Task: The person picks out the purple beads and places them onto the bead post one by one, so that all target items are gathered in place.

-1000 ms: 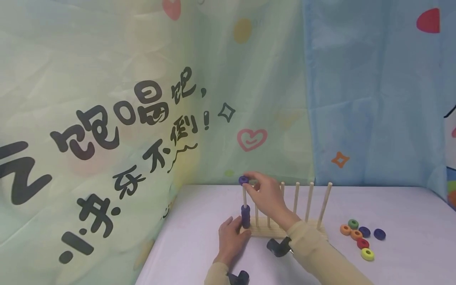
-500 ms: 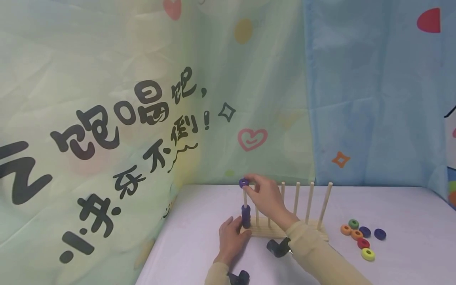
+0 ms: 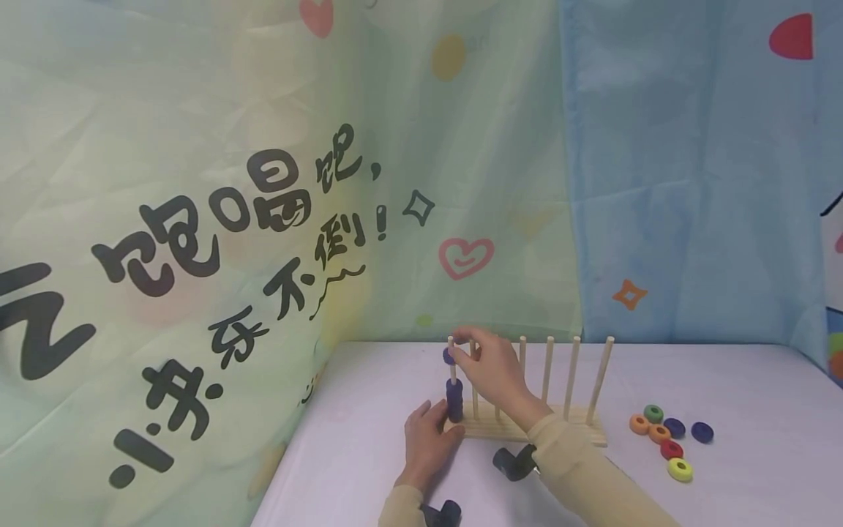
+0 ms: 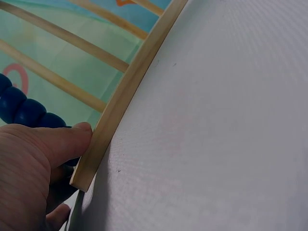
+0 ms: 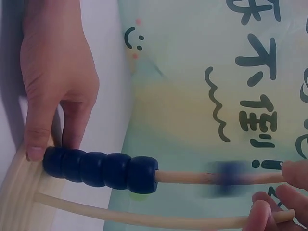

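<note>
A wooden peg stand (image 3: 490, 428) with several upright pegs stands on the table. My left hand (image 3: 428, 441) grips its left end; in the left wrist view the thumb (image 4: 72, 142) presses on the base edge, and the other fingers are mostly hidden. Dark blue rings (image 5: 103, 169) are stacked low on the leftmost peg. Above them, one loose blue ring (image 5: 229, 179) is on the same peg, blurred by motion in the right wrist view. My right hand (image 3: 492, 368) is at that peg's top, its fingertips (image 5: 296, 174) apart from the ring.
Right of the stand lie loose rings: a green ring (image 3: 653, 414), orange rings (image 3: 639, 424), blue rings (image 3: 702, 432), a red ring (image 3: 671, 449) and a yellow ring (image 3: 680, 469). Printed curtains (image 3: 461, 183) hang behind and left of the table (image 3: 744, 490).
The blue ring, earlier held at the tip of the leftmost peg, has been let go and is lower down it. My right hand has dipped slightly; the left hand stays in place.
</note>
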`<action>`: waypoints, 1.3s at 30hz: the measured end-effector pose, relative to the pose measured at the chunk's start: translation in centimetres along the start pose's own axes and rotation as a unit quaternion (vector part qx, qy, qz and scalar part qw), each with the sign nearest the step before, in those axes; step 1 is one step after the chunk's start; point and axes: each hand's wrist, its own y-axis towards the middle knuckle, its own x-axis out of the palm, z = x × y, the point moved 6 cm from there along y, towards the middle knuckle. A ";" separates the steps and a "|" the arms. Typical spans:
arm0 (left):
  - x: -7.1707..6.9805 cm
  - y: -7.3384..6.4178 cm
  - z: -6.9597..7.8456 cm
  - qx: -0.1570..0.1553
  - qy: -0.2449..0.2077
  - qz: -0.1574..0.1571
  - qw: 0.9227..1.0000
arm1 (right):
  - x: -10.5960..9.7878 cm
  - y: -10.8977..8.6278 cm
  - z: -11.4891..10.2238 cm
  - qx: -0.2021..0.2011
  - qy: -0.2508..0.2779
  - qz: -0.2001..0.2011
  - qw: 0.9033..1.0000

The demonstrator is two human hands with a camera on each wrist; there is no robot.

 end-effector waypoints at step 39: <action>-0.1 0.0 0.0 0.010 -0.005 0.010 1.000 | -4.4 -4.8 4.6 -0.003 0.042 0.100 0.994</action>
